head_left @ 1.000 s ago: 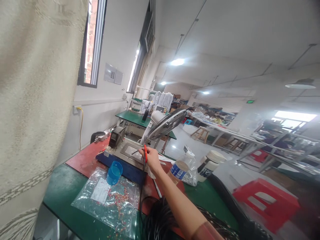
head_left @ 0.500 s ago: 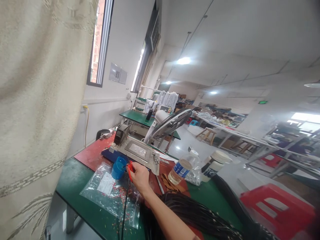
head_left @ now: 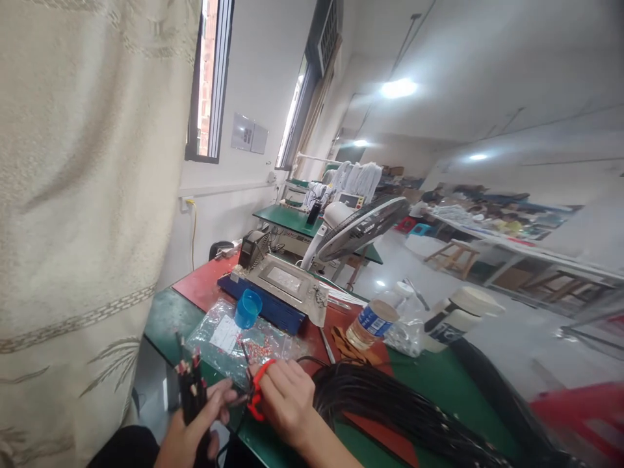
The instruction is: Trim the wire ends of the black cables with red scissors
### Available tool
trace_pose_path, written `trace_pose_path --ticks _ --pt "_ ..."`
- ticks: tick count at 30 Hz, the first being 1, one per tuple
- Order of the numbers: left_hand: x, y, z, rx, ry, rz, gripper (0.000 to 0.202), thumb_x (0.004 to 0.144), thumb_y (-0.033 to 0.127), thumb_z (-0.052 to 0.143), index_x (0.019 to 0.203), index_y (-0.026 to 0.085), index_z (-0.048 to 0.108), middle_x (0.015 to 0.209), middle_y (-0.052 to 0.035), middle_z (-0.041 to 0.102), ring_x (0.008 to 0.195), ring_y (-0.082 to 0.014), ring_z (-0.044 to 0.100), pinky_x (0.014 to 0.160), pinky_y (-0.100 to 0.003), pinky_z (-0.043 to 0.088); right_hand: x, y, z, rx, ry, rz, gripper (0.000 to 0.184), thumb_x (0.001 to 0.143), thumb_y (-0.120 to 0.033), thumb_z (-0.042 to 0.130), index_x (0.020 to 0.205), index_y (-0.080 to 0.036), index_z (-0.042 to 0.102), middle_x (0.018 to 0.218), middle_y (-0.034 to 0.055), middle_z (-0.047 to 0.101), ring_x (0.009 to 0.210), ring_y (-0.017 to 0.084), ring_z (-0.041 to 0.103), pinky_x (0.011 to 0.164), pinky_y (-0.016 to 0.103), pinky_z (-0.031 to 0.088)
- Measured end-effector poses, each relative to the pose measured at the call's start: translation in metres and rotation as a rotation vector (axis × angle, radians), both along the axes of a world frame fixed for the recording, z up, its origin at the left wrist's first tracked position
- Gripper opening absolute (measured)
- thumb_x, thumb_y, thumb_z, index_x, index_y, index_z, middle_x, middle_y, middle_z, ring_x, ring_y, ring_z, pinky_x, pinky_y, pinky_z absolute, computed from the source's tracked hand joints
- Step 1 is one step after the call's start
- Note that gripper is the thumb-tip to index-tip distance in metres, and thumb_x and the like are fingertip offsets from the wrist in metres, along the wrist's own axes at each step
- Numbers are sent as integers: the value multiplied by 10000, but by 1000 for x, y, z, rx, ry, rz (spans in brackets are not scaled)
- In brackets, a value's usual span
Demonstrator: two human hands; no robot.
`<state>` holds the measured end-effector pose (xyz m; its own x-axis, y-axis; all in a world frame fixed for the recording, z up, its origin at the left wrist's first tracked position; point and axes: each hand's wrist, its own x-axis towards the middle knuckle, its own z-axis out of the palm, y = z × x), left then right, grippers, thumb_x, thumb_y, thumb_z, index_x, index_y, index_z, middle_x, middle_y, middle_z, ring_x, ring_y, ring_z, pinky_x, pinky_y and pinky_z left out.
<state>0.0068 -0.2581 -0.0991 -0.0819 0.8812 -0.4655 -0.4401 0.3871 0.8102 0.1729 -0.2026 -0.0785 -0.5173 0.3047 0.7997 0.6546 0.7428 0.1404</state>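
My left hand (head_left: 192, 432) is closed round a bunch of black cables with red-tipped ends (head_left: 190, 390), held upright at the near edge of the green bench (head_left: 163, 318). My right hand (head_left: 287, 400) grips a small red-handled tool (head_left: 257, 389), its tip pointing toward the left hand. A big bundle of black cables (head_left: 390, 409) lies on the bench just right of my right hand.
A clear bag of small red parts (head_left: 229, 338) and a blue cup (head_left: 247, 308) lie ahead. Behind them stand a blue-based machine (head_left: 273, 289), a fan (head_left: 361, 227), a water bottle (head_left: 370, 324) and a white cup (head_left: 453, 318). A beige curtain (head_left: 73, 195) hangs at left.
My right hand has drawn back from the machine toward me with the red tool. My left hand has come into view holding the cable ends. The camera has tilted and shifted left.
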Motion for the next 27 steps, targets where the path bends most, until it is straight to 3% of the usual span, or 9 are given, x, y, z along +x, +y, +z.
trace_pose_path --ticks 2,5,8,10,12,14,17,19,27 --pt "13 6 4 -23 -49 18 556 532 456 719 987 149 630 735 -69 654 471 -75 480 380 -182 223 2 -15 0 -20 -80 52 161 856 -138 431 836 -139 591 580 13 514 548 122 444 526 294 222" --pt "25 6 8 -100 -211 81 540 454 398 783 918 155 650 608 -29 614 552 -103 535 418 -174 302 4 -28 -4 -46 -135 126 262 878 -123 334 852 -126 594 608 37 540 554 136 461 529 306 243" --pt "25 2 7 -132 -225 82 416 529 372 749 862 142 650 469 40 484 437 -39 428 423 -159 313 -1 -32 -14 -80 -126 210 276 879 -99 320 828 -139 589 612 31 550 554 132 464 530 300 256" --pt "21 0 3 -105 -162 132 378 579 342 718 883 133 634 475 56 455 419 -14 382 418 -145 297 -6 -31 -20 -172 -45 234 235 885 -149 361 811 -160 584 608 14 550 551 127 453 525 285 260" --pt "16 -1 -3 -68 -103 222 408 571 311 726 918 130 614 501 58 465 434 -11 382 424 -144 299 -9 -28 -22 -391 85 204 173 851 -296 475 769 -180 573 640 9 556 584 129 454 529 263 275" --pt "13 -1 -8 -45 -65 270 457 563 315 731 959 131 597 509 63 463 438 -10 369 425 -149 298 -8 -24 -21 -707 180 156 257 760 -440 578 751 -184 570 698 13 557 641 137 462 549 241 299" --pt "12 -1 -13 -73 -27 278 518 539 347 744 977 121 587 525 57 495 407 5 331 401 -150 268 -1 -20 -18 -1180 174 166 351 750 -517 553 710 -170 582 666 -7 501 615 114 424 540 214 297" --pt "13 0 -14 -102 6 286 564 521 349 753 1004 121 571 569 34 555 391 8 334 386 -150 255 2 -18 -19 -1405 166 224 404 782 -529 501 655 -158 593 590 -27 430 556 89 372 505 201 267" --pt "14 2 -16 -100 86 214 593 542 394 723 1022 92 549 380 69 443 343 -40 355 374 -171 267 -2 -22 -24 -1818 382 456 506 747 -611 489 728 -139 668 529 -30 398 445 62 338 419 187 254"
